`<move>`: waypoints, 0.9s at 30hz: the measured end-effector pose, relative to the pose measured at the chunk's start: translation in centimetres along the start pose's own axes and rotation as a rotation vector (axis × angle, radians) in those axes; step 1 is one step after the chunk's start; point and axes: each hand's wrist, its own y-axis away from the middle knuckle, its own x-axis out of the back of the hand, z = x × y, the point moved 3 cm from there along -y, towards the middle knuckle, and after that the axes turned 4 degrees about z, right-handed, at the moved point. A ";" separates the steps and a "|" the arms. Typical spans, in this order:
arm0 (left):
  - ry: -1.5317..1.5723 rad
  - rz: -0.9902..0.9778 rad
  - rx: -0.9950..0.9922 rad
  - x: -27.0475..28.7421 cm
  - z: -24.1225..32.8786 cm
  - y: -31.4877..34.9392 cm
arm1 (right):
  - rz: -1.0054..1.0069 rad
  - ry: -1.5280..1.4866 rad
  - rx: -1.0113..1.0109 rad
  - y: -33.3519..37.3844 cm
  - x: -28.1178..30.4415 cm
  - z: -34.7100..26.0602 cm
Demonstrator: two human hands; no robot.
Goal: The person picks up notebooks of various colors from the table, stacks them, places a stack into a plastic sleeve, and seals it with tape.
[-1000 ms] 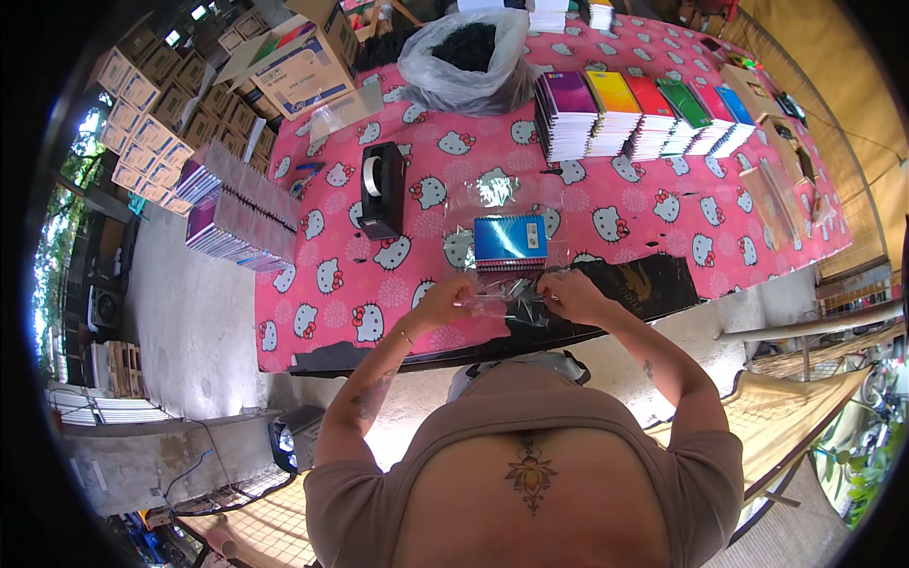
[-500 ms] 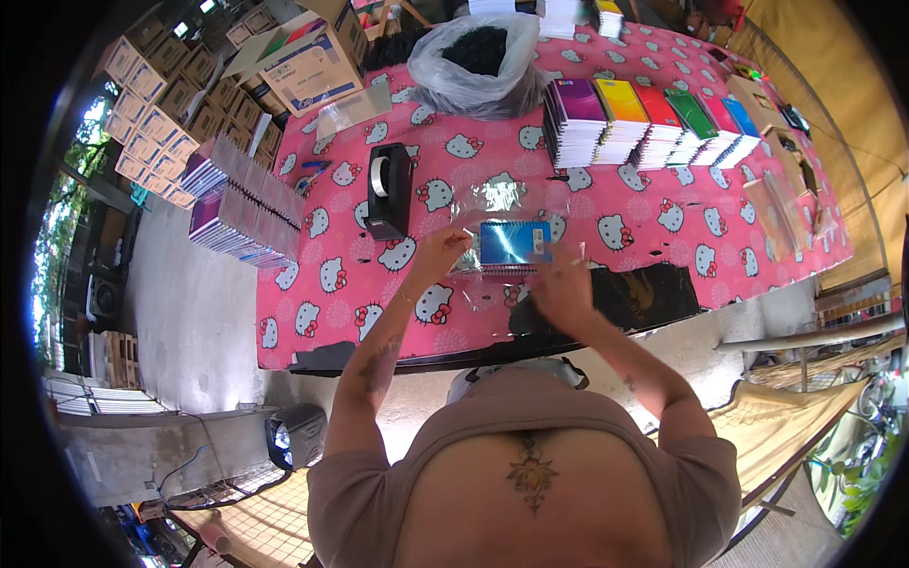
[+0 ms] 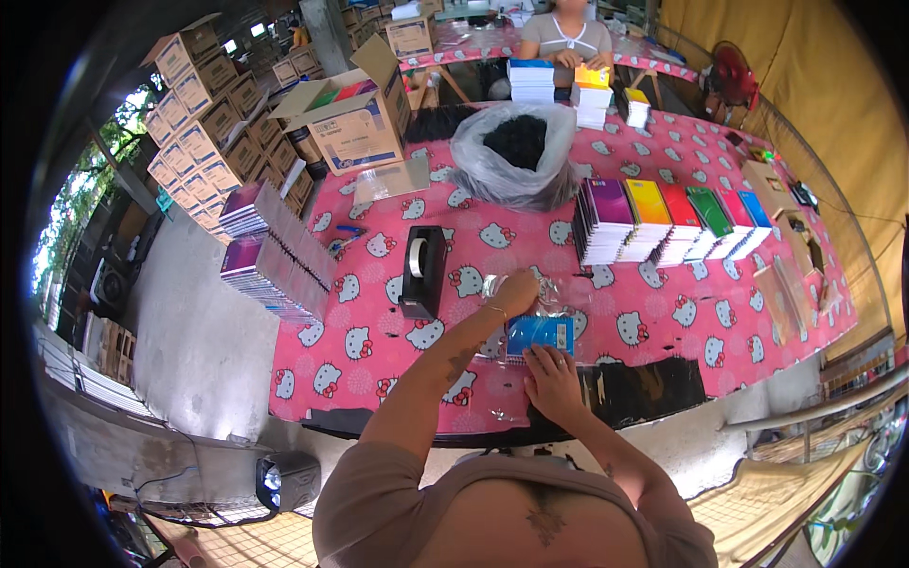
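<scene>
Head view: blue notebook (image 3: 539,336) flat in clear wrap; right hand (image 3: 552,382) fingers pressing it, left hand (image 3: 512,292) pinching wrap.

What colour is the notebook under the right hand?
Blue, seen in the head view: notebook, right hand.

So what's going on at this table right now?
A person stands at a pink patterned table. Their right hand presses on the near edge of a blue notebook, while their left hand reaches to clear plastic sleeves just beyond it. A black tape dispenser sits to the left, and a row of coloured notebook stacks stands farther back, beside a bag of dark items.
</scene>
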 end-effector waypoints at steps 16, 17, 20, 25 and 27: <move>-0.023 0.084 -0.081 5.1 1.7 0.2 | 0.025 0.022 0.071 0.3 0.0 0.6; 0.086 0.014 -0.027 5.5 2.3 -0.1 | 0.026 0.036 0.067 0.6 -0.2 1.1; 0.359 -0.033 0.106 8.0 5.0 0.3 | 0.042 0.067 0.072 1.0 -0.3 2.0; 0.271 -0.001 0.236 7.8 3.7 2.9 | 0.084 0.026 0.127 0.7 -0.3 1.1; 0.245 0.094 0.144 7.9 5.0 4.0 | 0.103 0.026 0.114 0.8 -0.3 1.4</move>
